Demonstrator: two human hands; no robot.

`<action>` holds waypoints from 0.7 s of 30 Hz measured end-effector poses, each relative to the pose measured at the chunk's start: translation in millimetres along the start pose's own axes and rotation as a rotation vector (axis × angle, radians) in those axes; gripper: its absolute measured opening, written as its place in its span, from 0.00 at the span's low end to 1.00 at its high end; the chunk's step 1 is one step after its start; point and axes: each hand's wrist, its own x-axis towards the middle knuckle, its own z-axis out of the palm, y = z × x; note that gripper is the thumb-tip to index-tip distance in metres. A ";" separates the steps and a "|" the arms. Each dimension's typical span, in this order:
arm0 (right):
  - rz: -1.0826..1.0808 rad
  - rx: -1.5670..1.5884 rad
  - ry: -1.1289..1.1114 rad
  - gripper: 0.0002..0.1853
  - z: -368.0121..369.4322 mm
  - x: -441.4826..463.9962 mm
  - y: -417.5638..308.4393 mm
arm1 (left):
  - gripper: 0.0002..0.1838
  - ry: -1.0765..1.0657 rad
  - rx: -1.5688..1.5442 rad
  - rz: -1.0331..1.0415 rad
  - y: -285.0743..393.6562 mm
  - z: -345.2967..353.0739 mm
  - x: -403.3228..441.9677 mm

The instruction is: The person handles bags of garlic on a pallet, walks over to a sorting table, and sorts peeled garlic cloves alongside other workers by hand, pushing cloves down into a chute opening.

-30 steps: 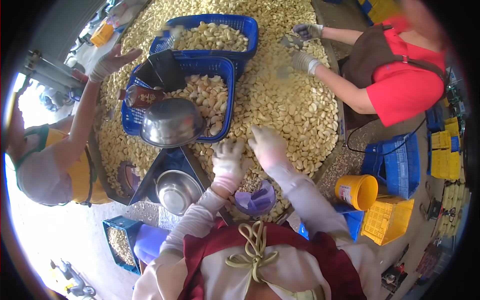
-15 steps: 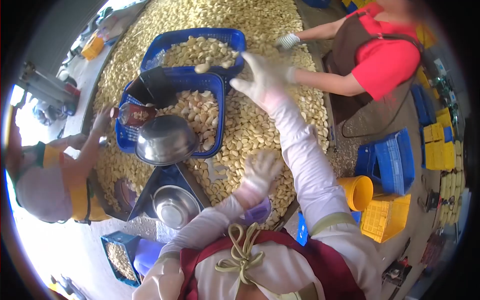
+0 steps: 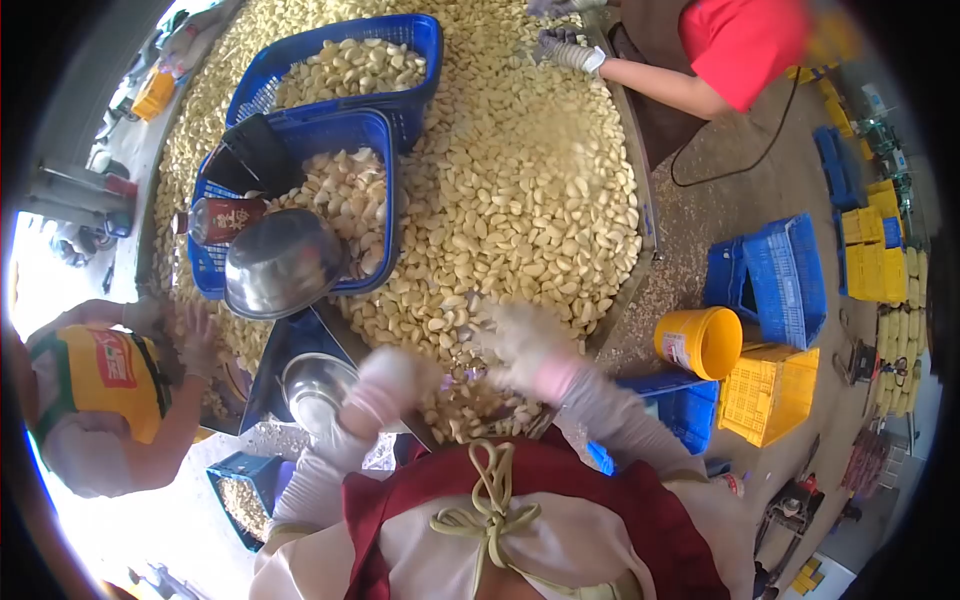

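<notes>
Peeled garlic cloves (image 3: 520,230) cover the work table in a thick layer. Close to my body, my right hand (image 3: 530,355), in a pale glove, is over the cloves; its fingers look spread, though blurred. My left hand (image 3: 395,383), gloved too, is smeared by motion beside the metal table edge, and its fingers cannot be made out. Left of it stands a steel bowl (image 3: 318,385), partly covered by my forearm. Beyond, a blue basket (image 3: 392,215) holds cloves, a dark-labelled bottle (image 3: 222,220) and a tilted steel bowl (image 3: 283,263).
A second blue basket (image 3: 432,60) of cloves sits farther back. Co-workers stand at left (image 3: 100,390) and at upper right (image 3: 740,50), with gloved hands near the cloves. On the floor at right are a yellow bucket (image 3: 712,343), a yellow crate (image 3: 785,395) and blue crates (image 3: 785,280).
My right hand has come back from beside the baskets to the cloves near my body. My left hand has moved left and nearer me. The view has shifted; the red-shirted co-worker's arms have moved away.
</notes>
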 end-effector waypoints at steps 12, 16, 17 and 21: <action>0.152 0.153 -0.075 0.24 27.4 -23.5 -43.1 | 0.16 0.219 -0.296 0.019 55.7 86.8 -0.3; 0.235 0.373 0.492 0.11 -11.0 80.7 14.7 | 0.11 0.693 -0.406 -0.092 16.1 -31.3 25.6; 0.264 0.608 0.711 0.09 -17.4 96.5 20.2 | 0.10 0.990 -0.485 -0.065 7.6 -35.0 46.3; 0.232 0.103 0.658 0.09 -8.9 126.1 33.7 | 0.09 0.987 -0.169 -0.291 9.1 -31.7 91.5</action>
